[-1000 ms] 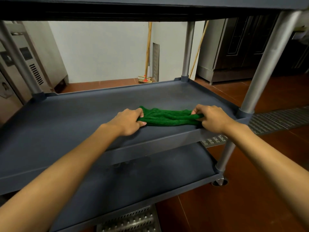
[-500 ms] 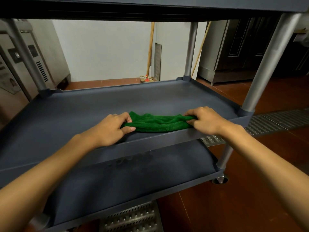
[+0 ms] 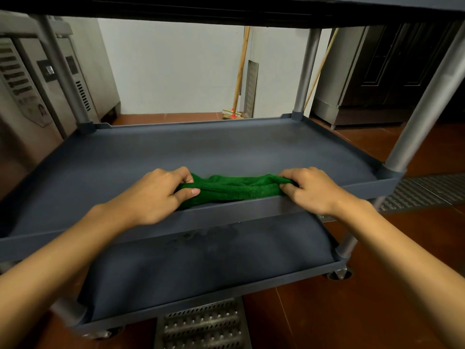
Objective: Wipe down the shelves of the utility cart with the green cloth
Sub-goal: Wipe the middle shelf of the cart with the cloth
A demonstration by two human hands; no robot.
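A green cloth [image 3: 235, 188] lies bunched in a long roll on the middle shelf [image 3: 226, 149] of the dark grey utility cart, right behind the shelf's front lip. My left hand [image 3: 153, 195] pinches the cloth's left end between thumb and fingers. My right hand [image 3: 310, 190] grips its right end. The front lip hides the cloth's lower edge. The bottom shelf [image 3: 201, 268] lies below, with faint wet marks near its front. The top shelf's underside [image 3: 226, 8] spans the upper edge of the view.
Grey metal posts [image 3: 425, 102] stand at the cart's corners, with a caster [image 3: 337, 274] at the lower right. Metal drain grates [image 3: 201, 326] run across the red tile floor. Steel appliances [image 3: 22, 96] stand left, a dark cabinet [image 3: 392, 71] right, broom handles [image 3: 240, 71] against the wall.
Both hands have drawn the cloth toward me, from the shelf's right-middle area to just behind its front lip. The grips on both ends are unchanged.
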